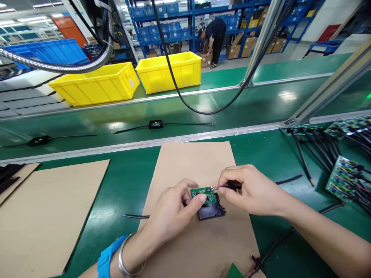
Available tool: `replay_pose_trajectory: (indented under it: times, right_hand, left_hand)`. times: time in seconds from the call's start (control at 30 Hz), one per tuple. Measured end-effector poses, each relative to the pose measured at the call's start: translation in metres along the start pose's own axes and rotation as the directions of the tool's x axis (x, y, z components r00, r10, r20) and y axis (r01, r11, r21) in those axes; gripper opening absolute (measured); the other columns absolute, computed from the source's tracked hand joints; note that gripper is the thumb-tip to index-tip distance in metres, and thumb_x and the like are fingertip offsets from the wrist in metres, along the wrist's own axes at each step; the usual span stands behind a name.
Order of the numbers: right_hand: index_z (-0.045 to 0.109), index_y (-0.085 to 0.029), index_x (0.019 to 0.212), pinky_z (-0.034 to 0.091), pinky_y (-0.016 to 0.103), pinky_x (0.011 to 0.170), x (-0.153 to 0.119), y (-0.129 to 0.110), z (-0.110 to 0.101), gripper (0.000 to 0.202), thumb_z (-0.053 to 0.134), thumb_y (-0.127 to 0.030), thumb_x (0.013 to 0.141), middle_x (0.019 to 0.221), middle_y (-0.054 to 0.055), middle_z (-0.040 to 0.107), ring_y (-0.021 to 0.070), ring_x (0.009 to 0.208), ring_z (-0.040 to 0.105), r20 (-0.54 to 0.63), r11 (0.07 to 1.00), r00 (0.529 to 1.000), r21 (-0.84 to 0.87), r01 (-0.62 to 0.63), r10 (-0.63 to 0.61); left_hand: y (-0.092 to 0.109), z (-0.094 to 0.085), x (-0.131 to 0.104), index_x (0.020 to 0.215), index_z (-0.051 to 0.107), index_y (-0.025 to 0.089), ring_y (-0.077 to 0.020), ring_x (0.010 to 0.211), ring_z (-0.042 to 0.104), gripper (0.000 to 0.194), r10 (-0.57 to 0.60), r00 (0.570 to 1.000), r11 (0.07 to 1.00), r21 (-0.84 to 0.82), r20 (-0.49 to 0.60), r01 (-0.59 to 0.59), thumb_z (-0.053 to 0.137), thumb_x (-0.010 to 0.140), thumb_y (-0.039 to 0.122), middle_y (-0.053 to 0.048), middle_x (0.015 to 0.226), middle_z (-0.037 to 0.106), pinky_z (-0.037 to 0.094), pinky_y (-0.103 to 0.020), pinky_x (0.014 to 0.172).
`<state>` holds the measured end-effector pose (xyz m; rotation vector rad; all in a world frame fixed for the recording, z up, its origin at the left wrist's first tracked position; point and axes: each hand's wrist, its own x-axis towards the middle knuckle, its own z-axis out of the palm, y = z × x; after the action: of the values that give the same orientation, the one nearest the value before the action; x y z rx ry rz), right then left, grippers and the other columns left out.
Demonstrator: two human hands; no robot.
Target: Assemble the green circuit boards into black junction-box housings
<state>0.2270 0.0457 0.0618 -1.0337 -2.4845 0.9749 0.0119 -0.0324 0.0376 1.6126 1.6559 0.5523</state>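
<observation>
The left hand (172, 208), nearly closed, pinches a board (210, 196) at five o'clock from centre, overlapping a case (211, 212), while the right hand (251, 189), at the board's three o'clock, grips a cable (234, 185) whose red wire (216, 188) might tear loose if tugged.

The case (211, 213) is smooth dark plastic with a soft sheen; the board (211, 197) looks uneven. The sheet (197, 162) is matt cardboard, the bench (121, 185) smooth and glossy, throwing back light. The bins (185, 73) are plastic, the hose (66, 69) shiny braided metal, the bangle (120, 258) polished metal, the post (270, 19) duller metal.
</observation>
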Motion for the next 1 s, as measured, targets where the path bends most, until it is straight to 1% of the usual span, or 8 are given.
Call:
replay_pose_trajectory:
  times: [0.1, 0.17, 0.23, 0.33, 0.47, 0.57, 0.67, 1.0]
  right_hand:
    - [0.061, -0.018, 0.068, 0.036, 0.023, 0.058, 0.001, -0.003, 0.008, 0.013, 0.058, -0.017, 0.081, 0.067, -0.003, 0.061, 0.0091, 0.060, 0.052, -0.055, 0.995, 0.997, -0.083, 0.049, -0.054]
    - [0.058, -0.017, 0.065, 0.035, 0.026, 0.056, 0.002, -0.010, 0.020, 0.016, 0.057, -0.015, 0.080, 0.066, 0.000, 0.060, 0.0122, 0.061, 0.053, -0.142, 0.958, 0.984, -0.281, 0.063, -0.106]
    - [0.058, -0.017, 0.065, 0.032, 0.029, 0.053, 0.002, -0.020, 0.034, 0.015, 0.055, -0.008, 0.077, 0.066, 0.003, 0.059, 0.0160, 0.062, 0.054, -0.186, 0.853, 0.968, -0.520, 0.048, -0.167]
    - [0.061, -0.016, 0.080, 0.029, 0.031, 0.051, -0.003, -0.031, 0.047, 0.018, 0.054, -0.003, 0.072, 0.073, 0.006, 0.059, 0.0191, 0.064, 0.054, -0.104, 0.728, 0.974, -0.682, 0.077, -0.201]
    - [0.060, -0.021, 0.101, 0.029, 0.031, 0.053, -0.012, -0.020, 0.044, 0.025, 0.057, -0.011, 0.078, 0.080, 0.004, 0.059, 0.0194, 0.070, 0.053, 0.078, 0.747, 0.959, -0.611, 0.262, -0.273]
    - [0.060, -0.023, 0.090, 0.030, 0.031, 0.056, -0.010, 0.000, 0.039, 0.007, 0.056, -0.017, 0.088, 0.078, 0.003, 0.059, 0.0184, 0.073, 0.052, 0.148, 0.787, 0.947, -0.529, 0.319, -0.285]
    - [0.060, -0.023, 0.086, 0.030, 0.030, 0.058, -0.003, 0.016, 0.038, 0.002, 0.060, -0.023, 0.089, 0.079, 0.002, 0.060, 0.0174, 0.074, 0.052, 0.204, 0.822, 0.938, -0.454, 0.345, -0.281]
    - [0.059, -0.023, 0.085, 0.026, 0.031, 0.058, 0.011, 0.019, 0.041, 0.006, 0.065, -0.021, 0.086, 0.077, 0.001, 0.060, 0.0191, 0.075, 0.052, 0.336, 0.790, 0.884, -0.416, 0.450, -0.326]
  left_hand:
    - [0.002, 0.004, 0.001, 0.058, 0.040, 0.019, -0.0091, 0.048, 0.032, 0.044, 0.026, 0.999, 0.995, 0.100, 0.019, -0.028, 0.051, 0.089, 0.047, 0.006, 0.051, 0.036, 0.023, -0.024, 0.047]
    - [0.004, 0.009, 0.003, 0.055, 0.036, 0.019, -0.0096, 0.049, 0.032, 0.045, 0.057, 0.998, 0.983, 0.175, -0.016, -0.053, 0.049, 0.090, 0.043, 0.005, 0.050, 0.036, 0.023, -0.025, 0.049]
    - [0.003, 0.014, 0.006, 0.055, 0.036, 0.019, -0.0098, 0.049, 0.031, 0.042, 0.061, 0.998, 0.976, 0.212, -0.024, -0.055, 0.047, 0.089, 0.040, 0.005, 0.049, 0.036, 0.022, -0.026, 0.050]
    - [-0.002, 0.017, 0.010, 0.056, 0.038, 0.019, -0.0099, 0.050, 0.028, 0.039, 0.002, 0.999, 0.993, 0.122, 0.046, -0.007, 0.046, 0.089, 0.038, 0.006, 0.050, 0.033, 0.022, -0.026, 0.049]
    - [-0.008, 0.011, 0.008, 0.062, 0.046, 0.019, -0.0098, 0.051, 0.032, 0.034, 0.009, 0.980, 0.999, -0.034, 0.197, -0.002, 0.046, 0.091, 0.037, 0.006, 0.054, 0.036, 0.025, -0.023, 0.046]
    - [-0.010, 0.007, 0.000, 0.087, 0.058, 0.019, -0.0137, 0.066, 0.051, 0.023, 0.107, 0.987, 0.993, 0.040, 0.123, -0.113, 0.066, 0.079, 0.039, 0.002, 0.076, 0.055, 0.041, -0.024, 0.056]
    - [-0.014, 0.009, -0.005, 0.119, 0.054, 0.020, -0.0226, 0.090, 0.059, 0.057, 0.179, 0.980, 0.966, 0.170, 0.092, -0.193, 0.077, 0.069, 0.032, -0.007, 0.110, 0.055, 0.052, -0.036, 0.077]
    - [-0.027, 0.018, -0.002, 0.120, 0.059, 0.021, -0.0241, 0.091, 0.064, 0.047, 0.158, 0.973, 0.958, 0.212, 0.168, -0.192, 0.072, 0.075, 0.024, -0.007, 0.110, 0.059, 0.055, -0.042, 0.085]
